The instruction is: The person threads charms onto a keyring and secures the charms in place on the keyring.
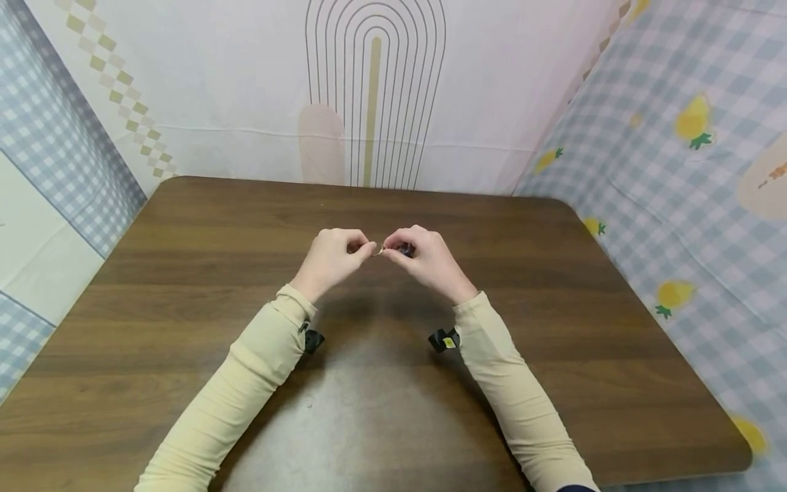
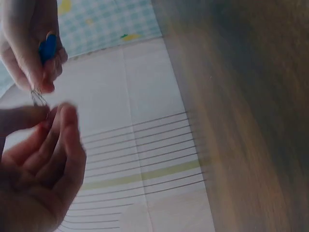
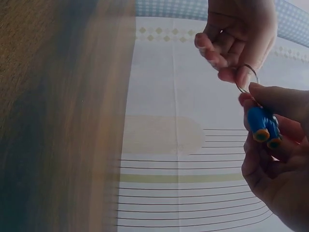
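Above the middle of the table, the two hands meet at a keychain. Its thin metal key ring (image 3: 257, 75) shows best in the right wrist view, with a small blue figure charm (image 3: 260, 121) with orange-tipped feet hanging from it. My left hand (image 1: 328, 261) pinches the ring between thumb and forefinger, its other fingers loosely bent. Thumb and fingertips of my right hand (image 1: 433, 261) pinch the keychain where the ring joins the charm. The charm lies against the right fingers, its upper part hidden by them.
A brown wooden table (image 1: 184, 287) with rounded corners lies under both forearms. Behind it hangs a white cloth (image 1: 233, 89) with arch lines. A blue checked cloth (image 1: 670, 205) hangs on the right. Small black cameras (image 1: 314, 340) sit at the wrists.
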### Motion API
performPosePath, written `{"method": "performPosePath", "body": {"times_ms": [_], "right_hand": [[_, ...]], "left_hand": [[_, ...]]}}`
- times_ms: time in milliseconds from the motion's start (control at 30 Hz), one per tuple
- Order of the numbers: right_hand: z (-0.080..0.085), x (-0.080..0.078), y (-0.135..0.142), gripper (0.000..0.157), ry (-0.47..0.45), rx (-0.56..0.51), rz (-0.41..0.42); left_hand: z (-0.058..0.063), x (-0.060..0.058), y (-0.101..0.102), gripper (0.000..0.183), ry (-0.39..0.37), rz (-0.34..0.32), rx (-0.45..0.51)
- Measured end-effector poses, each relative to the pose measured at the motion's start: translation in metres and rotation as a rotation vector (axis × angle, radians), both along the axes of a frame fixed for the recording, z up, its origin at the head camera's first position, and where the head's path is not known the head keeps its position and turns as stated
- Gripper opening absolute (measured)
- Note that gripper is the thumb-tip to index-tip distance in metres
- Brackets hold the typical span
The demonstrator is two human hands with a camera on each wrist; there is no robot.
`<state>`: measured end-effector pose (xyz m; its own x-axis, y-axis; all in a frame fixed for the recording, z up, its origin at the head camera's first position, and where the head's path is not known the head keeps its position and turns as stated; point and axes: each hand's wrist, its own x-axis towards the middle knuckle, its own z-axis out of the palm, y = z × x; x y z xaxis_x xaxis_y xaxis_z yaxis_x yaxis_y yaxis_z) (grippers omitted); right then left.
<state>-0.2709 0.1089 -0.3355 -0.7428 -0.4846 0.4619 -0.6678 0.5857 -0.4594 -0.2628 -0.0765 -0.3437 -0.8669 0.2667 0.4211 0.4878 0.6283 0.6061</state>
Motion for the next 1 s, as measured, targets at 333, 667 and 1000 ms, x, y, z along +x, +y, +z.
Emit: {"method": "performPosePath", "body": {"times_ms": [333,667,1000], "right_hand": [[-0.0013,-0.0009,0.0018,0.009,0.002,0.021,0.036],[-0.0004,-0.001,0.001,0.008,0.001,0.025,0.027],[-0.0016,-0.0008,0.0017,0.008,0.005,0.042,0.053]], "left_hand": [[-0.0027,-0.0015,0.0011,0.009,0.012,-0.116,-0.052],[-0.0005,0.0004,-0.0005,0.014,0.058,0.016,-0.105],[0.0004,-0.0008,-0.0025,0.01,-0.054,-0.1,-0.068]]}}
